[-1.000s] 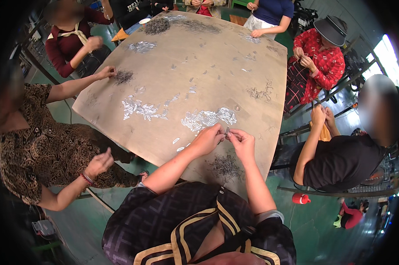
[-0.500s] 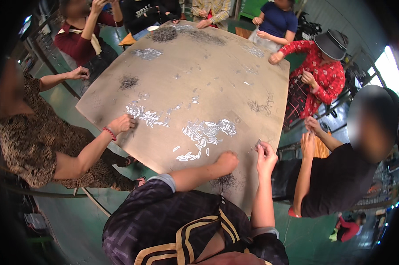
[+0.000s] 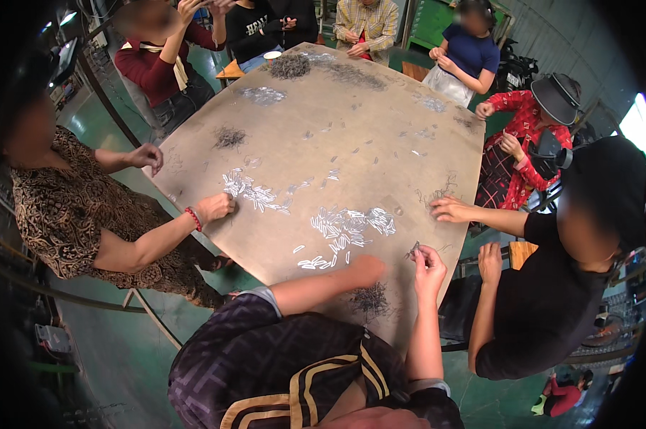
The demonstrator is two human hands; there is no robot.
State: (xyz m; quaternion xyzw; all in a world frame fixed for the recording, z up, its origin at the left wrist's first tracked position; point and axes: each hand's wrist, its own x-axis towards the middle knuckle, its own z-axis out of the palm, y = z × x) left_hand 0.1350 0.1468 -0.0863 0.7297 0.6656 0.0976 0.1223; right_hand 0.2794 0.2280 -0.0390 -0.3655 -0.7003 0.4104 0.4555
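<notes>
**Silvery parts sorted on a brown worktop**

Brown board forms the large worktop (image 3: 337, 114), around which several people are seated. At its near edge, the right hand (image 3: 429, 263) is raised slightly, with thumb and forefinger pinched on a small thin metal piece (image 3: 413, 250). The left hand (image 3: 366, 270) is rested on the worktop just left of it, curled loosely; whether anything is gripped in it cannot be told. A dark tangle of wire pieces (image 3: 371, 299) lies just below the left hand, at the near edge. A spread of silvery flat parts (image 3: 348, 225) is laid out just beyond both hands. Toward the left edge, a neighbour's hand (image 3: 214, 207) with a red bracelet is placed beside another row of silvery parts (image 3: 255, 193). At the right edge, a second person's hand (image 3: 452, 209) is laid flat on the board.
</notes>
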